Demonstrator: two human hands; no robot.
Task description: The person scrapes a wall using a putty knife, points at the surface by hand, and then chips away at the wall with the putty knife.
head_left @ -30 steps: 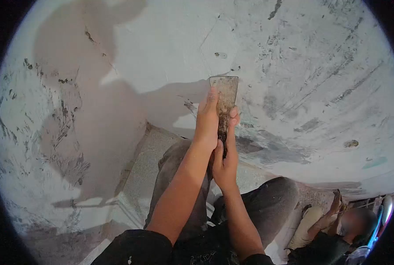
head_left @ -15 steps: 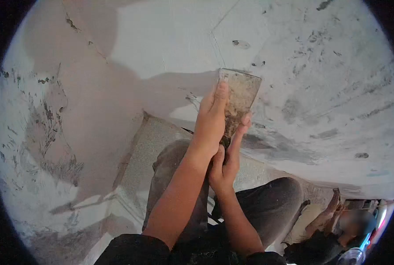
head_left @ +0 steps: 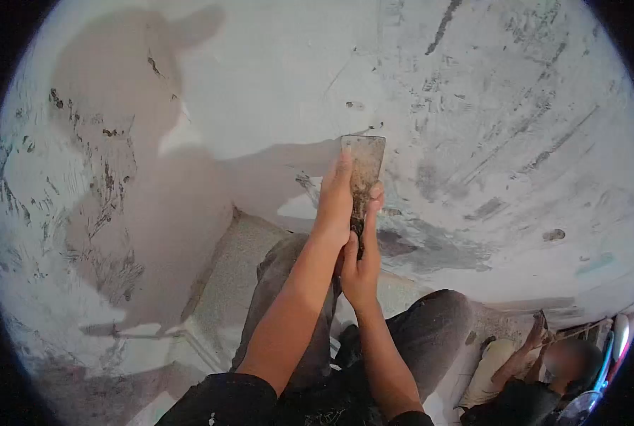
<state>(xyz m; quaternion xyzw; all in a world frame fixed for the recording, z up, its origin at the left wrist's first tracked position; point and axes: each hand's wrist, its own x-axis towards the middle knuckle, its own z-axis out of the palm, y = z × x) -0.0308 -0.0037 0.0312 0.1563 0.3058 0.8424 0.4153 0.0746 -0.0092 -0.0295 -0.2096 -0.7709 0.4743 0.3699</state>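
Rusty scraper (head_left: 364,157), handle hidden by left hand (head_left: 335,204) and right hand (head_left: 362,266) clenched around it

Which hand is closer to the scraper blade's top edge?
Left. The left hand lies along the scraper blade, fingers just under that edge; the right hand grips the handle lower down.

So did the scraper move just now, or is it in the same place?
It moved. Half a second ago the scraper leaned over to the right against the wall; now it has swung back upright and sits a little lower, much as it did a second ago. Nothing was let go: the left hand stays up by the blade and the right hand stays on the handle below. The other person still sits low on the right.
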